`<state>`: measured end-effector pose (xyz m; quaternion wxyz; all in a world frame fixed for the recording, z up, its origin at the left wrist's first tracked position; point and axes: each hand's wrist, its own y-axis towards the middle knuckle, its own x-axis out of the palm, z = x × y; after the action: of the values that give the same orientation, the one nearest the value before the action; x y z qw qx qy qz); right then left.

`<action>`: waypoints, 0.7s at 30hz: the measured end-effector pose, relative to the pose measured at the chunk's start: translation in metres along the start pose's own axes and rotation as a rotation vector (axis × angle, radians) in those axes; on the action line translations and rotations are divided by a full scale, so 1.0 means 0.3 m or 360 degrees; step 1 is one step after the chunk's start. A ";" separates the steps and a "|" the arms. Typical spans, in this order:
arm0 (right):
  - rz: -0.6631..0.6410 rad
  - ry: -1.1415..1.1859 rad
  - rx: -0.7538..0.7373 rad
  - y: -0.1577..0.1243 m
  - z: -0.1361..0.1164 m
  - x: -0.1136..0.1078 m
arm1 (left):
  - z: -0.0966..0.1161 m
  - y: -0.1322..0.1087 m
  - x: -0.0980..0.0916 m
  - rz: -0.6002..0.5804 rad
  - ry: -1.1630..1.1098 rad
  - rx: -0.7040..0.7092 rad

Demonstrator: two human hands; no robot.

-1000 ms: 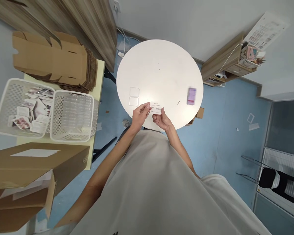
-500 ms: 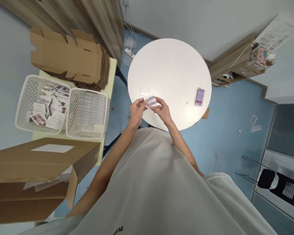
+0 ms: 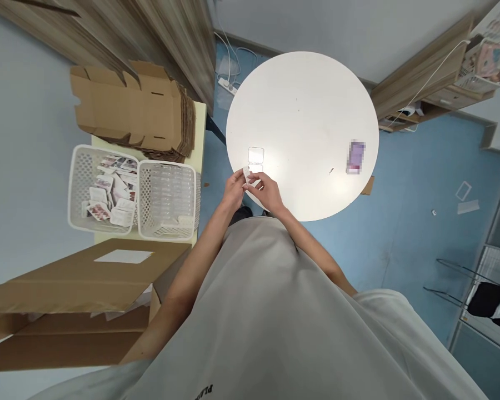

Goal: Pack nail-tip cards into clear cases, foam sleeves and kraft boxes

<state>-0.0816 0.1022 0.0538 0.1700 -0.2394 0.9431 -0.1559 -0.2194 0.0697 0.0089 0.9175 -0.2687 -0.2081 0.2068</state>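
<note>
Between my two hands is a small white card (image 3: 246,174), turned so that little of its face shows. My left hand (image 3: 234,190) is closed on its left side. From the right, my right hand (image 3: 267,192) pinches at the same card with thumb and fingers. Just beyond my fingers, a clear plastic case (image 3: 256,155) lies with its lid raised on the round white table (image 3: 304,111); my fingers partly cover its near half.
To the left, a white basket of picture cards (image 3: 77,189) adjoins a basket of clear cases (image 3: 166,191). Behind them are stacked flat cardboard boxes (image 3: 127,108); nearer stands a large open carton (image 3: 108,278). A blurred purple item (image 3: 355,157) rests at the table's right.
The card has been turned from showing its rows of small dark purplish pieces to a narrow, tilted view. My hands have drawn closer together, and the whole view has shifted.
</note>
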 end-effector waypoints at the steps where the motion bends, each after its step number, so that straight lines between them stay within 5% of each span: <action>1: 0.0018 0.0001 0.0012 0.010 0.018 -0.001 | -0.007 0.013 -0.017 0.0044 0.0027 -0.0029; 10: 0.0262 0.0169 0.0557 0.136 0.254 -0.044 | -0.092 0.157 -0.096 0.0090 0.0231 -0.0392; 16: 0.0321 0.0315 0.0771 0.217 0.347 -0.003 | -0.126 0.239 -0.123 0.0184 0.0382 -0.0389; 21: 0.0350 0.0204 0.0840 0.256 0.391 0.039 | -0.148 0.276 -0.152 0.0082 0.0502 -0.0413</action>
<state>-0.0754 0.1356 -0.0826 0.1822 -0.0729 0.8991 -0.3914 -0.2574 0.0929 -0.0855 0.8908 -0.4189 -0.0798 0.1571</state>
